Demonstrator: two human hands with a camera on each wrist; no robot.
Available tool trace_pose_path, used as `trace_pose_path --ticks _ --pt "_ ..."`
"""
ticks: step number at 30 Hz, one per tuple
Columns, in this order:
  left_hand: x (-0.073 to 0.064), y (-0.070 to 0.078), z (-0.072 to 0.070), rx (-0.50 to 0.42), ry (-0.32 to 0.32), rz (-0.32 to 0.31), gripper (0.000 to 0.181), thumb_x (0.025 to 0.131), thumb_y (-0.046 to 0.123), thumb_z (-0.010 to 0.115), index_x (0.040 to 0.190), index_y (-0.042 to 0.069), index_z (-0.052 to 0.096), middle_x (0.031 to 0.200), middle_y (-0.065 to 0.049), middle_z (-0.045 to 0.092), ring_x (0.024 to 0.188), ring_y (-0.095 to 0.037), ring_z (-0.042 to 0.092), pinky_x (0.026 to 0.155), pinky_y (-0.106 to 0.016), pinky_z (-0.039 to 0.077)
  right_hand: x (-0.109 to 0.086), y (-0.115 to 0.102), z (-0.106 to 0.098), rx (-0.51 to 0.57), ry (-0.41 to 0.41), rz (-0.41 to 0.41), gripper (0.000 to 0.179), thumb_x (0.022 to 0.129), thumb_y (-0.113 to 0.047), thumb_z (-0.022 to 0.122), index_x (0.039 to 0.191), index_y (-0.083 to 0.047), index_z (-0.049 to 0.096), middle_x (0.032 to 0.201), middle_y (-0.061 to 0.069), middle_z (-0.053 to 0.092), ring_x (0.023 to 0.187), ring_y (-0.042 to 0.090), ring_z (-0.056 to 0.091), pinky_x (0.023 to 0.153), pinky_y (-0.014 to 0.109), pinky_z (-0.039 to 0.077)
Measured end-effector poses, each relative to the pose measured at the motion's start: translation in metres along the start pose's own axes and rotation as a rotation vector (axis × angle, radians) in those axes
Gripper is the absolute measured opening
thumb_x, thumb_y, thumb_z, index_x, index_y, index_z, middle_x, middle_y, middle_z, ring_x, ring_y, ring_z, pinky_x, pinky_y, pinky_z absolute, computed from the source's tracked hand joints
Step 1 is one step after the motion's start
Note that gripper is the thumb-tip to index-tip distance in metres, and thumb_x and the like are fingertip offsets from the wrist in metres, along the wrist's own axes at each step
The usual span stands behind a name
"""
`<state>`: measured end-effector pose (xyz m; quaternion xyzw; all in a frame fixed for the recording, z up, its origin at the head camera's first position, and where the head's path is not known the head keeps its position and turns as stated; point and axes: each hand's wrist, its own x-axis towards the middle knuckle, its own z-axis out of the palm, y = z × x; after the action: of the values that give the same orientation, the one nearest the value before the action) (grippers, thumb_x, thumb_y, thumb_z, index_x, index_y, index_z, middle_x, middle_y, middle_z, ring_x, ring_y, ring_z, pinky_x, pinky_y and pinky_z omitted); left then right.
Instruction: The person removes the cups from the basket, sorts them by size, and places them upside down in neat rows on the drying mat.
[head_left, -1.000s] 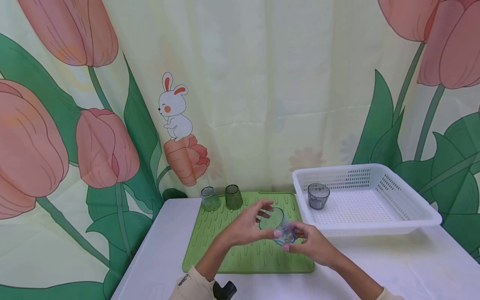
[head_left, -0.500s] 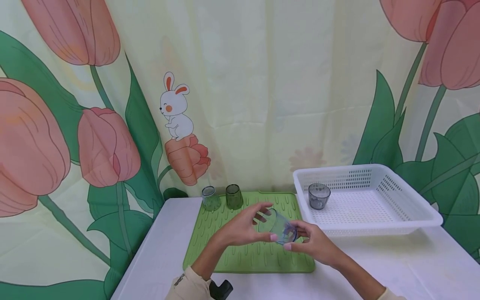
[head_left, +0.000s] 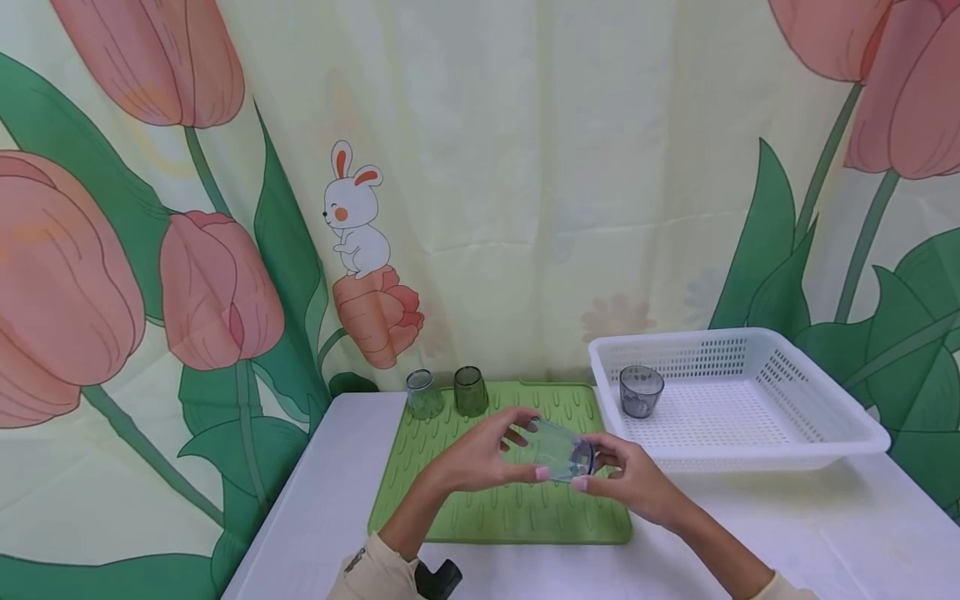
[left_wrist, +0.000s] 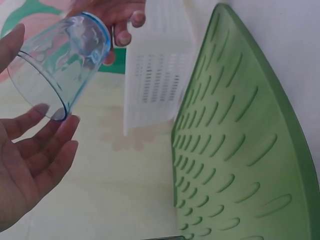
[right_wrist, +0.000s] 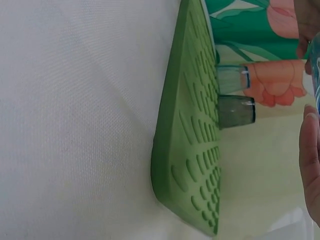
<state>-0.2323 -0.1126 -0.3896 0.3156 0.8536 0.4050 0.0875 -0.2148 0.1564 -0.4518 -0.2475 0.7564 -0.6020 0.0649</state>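
A clear bluish drinking glass (head_left: pixel 561 450) is held tilted on its side above the green mat, its mouth toward the left. My left hand (head_left: pixel 483 452) holds it at the rim, thumb on one side and fingers on the other. At the base, my right hand (head_left: pixel 637 483) pinches it between thumb and fingers. The left wrist view shows the glass (left_wrist: pixel 62 62) from its open end, with left fingertips right at the rim. Only part of the right hand (right_wrist: pixel 311 160) shows at the edge of the right wrist view.
A bluish glass (head_left: pixel 424 396) and a dark green glass (head_left: pixel 471 393) stand upside down at the back left of the green drying mat (head_left: pixel 517 521). To the right, a white perforated basket (head_left: pixel 750 450) contains a grey glass (head_left: pixel 641 392). A patterned curtain hangs behind the white table.
The glass has turned in my hands: its mouth, which faced up and toward the camera, now points more to the left, and it lies more sideways. The other glasses stay put.
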Motion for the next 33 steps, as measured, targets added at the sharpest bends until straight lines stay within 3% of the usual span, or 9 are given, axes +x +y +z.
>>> trace_pose_path --ticks 8,15,25,33 --pt "-0.0043 -0.0027 0.0012 -0.037 0.011 -0.014 0.072 0.083 0.045 0.078 0.143 0.017 0.048 0.128 0.001 0.058 0.112 -0.015 0.061 0.095 -0.031 0.052 0.0017 -0.0022 -0.0012 -0.009 0.005 -0.017 0.053 0.089 -0.010 0.074 0.135 0.008 0.052 0.102 0.013 0.064 0.087 0.012 0.065 0.069 0.028 0.057" --pt "-0.0054 -0.0074 0.0052 -0.092 0.008 -0.021 0.073 0.084 0.040 0.078 0.145 0.015 0.046 0.128 -0.001 0.058 0.113 -0.021 0.061 0.099 -0.041 0.053 0.0018 -0.0031 -0.0018 0.008 0.013 -0.034 0.052 0.089 -0.007 0.073 0.134 0.008 0.051 0.105 0.012 0.063 0.087 0.012 0.065 0.070 0.029 0.058" --pt "-0.0055 -0.0072 0.0069 -0.145 0.079 -0.014 0.066 0.084 0.038 0.079 0.140 0.016 0.051 0.125 -0.002 0.059 0.109 -0.023 0.063 0.097 -0.045 0.054 0.0023 -0.0070 0.0004 0.083 0.029 -0.079 0.056 0.092 -0.003 0.068 0.140 0.012 0.042 0.122 0.020 0.056 0.088 0.010 0.064 0.066 0.028 0.058" --pt "-0.0067 -0.0065 0.0079 -0.223 0.127 -0.002 0.066 0.087 0.031 0.078 0.143 0.013 0.048 0.128 -0.006 0.059 0.110 -0.026 0.064 0.094 -0.031 0.055 0.0036 -0.0096 0.0060 0.145 0.006 -0.055 0.064 0.095 -0.008 0.066 0.147 0.012 0.033 0.123 0.010 0.059 0.098 0.010 0.064 0.069 0.032 0.058"
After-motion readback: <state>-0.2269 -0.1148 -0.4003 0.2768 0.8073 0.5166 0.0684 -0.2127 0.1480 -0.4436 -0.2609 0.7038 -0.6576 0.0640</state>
